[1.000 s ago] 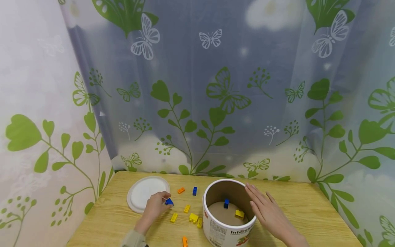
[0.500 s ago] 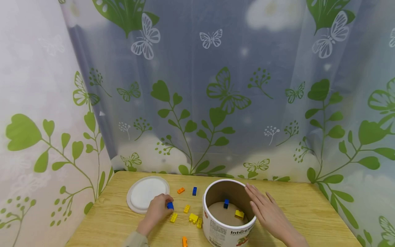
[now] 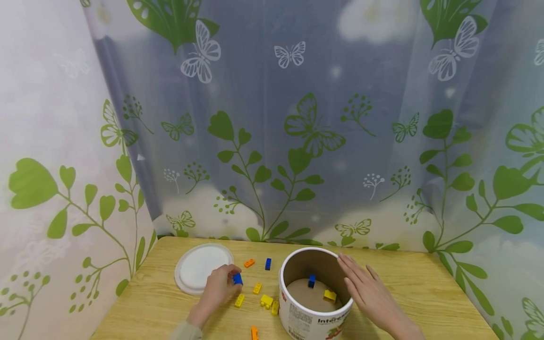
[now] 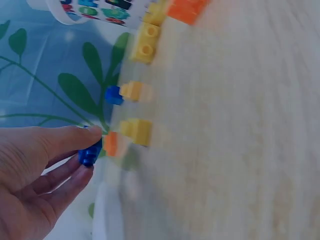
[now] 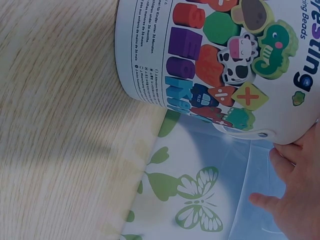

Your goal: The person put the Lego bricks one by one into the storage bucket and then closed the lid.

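Note:
My left hand (image 3: 218,287) pinches a blue toy brick (image 4: 90,153) between thumb and fingers, held above the table just right of the white lid. With straight fingers, my right hand (image 3: 372,296) rests against the right rim of a round white bucket (image 3: 297,317). Inside the bucket lie a blue brick (image 3: 312,281) and a yellow brick (image 3: 329,295). Between the left hand and the bucket several loose bricks are spread out: an orange brick (image 3: 249,262), a blue brick (image 3: 268,263) and several yellow ones, among them a yellow brick (image 3: 266,301) close to the bucket wall.
The round white lid (image 3: 187,278) lies flat on the wooden table (image 3: 140,302), behind the left hand. Another orange brick (image 3: 254,332) is near the front edge of the view. A patterned curtain (image 3: 272,189) hangs behind the table.
My left hand has shifted slightly right with the blue brick, which has turned between its fingers. The right hand stays on the bucket rim, and the loose bricks have not moved.

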Demonstrator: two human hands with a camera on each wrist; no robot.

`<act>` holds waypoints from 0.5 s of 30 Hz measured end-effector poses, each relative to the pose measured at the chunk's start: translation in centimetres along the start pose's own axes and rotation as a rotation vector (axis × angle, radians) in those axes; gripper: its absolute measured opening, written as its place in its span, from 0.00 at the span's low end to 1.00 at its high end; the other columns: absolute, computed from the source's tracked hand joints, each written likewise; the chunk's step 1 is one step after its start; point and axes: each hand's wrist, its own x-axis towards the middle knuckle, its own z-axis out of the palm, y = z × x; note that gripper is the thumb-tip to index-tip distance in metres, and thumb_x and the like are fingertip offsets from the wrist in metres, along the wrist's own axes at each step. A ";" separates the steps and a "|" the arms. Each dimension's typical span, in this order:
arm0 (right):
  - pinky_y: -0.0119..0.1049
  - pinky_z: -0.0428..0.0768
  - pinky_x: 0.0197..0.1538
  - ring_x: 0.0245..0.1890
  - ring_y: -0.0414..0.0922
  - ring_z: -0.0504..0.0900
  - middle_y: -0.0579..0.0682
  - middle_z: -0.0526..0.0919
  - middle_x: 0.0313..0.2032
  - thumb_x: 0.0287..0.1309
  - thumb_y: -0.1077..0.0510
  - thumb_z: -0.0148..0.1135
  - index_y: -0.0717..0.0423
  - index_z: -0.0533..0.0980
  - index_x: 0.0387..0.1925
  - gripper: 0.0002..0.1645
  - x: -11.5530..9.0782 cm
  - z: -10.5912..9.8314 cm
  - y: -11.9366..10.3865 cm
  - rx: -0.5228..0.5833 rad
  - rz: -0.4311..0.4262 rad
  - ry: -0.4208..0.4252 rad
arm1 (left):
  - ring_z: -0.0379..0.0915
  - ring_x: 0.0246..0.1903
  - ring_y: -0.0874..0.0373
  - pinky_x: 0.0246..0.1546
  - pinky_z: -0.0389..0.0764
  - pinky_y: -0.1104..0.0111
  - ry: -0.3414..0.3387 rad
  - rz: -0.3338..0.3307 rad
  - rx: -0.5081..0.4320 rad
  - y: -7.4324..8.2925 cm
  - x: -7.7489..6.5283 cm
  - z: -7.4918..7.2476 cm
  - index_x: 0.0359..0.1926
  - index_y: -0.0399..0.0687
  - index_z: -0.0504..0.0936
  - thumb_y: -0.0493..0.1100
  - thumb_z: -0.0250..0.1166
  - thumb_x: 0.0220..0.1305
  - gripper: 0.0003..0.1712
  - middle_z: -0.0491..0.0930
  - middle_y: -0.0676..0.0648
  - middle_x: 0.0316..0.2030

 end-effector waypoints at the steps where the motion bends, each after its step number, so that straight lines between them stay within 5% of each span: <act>1: 0.66 0.66 0.67 0.70 0.54 0.68 0.54 0.68 0.72 0.73 0.58 0.55 0.55 0.65 0.74 0.31 0.0 0.0 0.0 0.001 0.001 -0.002 | 0.79 0.33 0.55 0.32 0.83 0.68 0.012 0.006 -0.020 0.3 0.0 -0.1 0.43 0.37 0.86 0.32 0.79 0.49 0.18 0.84 0.47 0.34; 15: 0.66 0.65 0.67 0.71 0.54 0.68 0.53 0.68 0.73 0.73 0.59 0.55 0.55 0.65 0.74 0.31 0.0 0.0 0.0 0.020 0.011 -0.013 | 0.83 0.43 0.48 0.43 0.87 0.59 0.095 0.069 -0.178 4.3 0.8 -1.2 0.48 0.40 0.85 0.33 0.77 0.54 0.19 0.84 0.45 0.42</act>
